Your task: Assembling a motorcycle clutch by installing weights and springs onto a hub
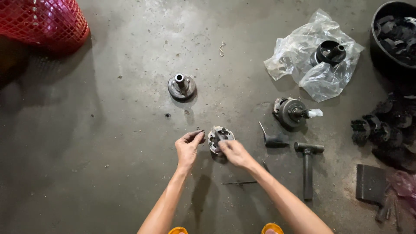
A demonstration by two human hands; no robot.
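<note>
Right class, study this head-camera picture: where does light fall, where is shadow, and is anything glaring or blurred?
Head view: brightest on the floor at top centre, dark toward the left edge; the hands cast soft shadows toward the viewer; the plastic bag glints; the hands look slightly soft.

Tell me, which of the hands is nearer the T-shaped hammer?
Right. The right hand is left of the hammer, on the round metal part; the left hand lies beyond it.

Red basket (47,19), black tub (392,34) cut by edges; item pinched in left fingers (196,135) too small.
</note>
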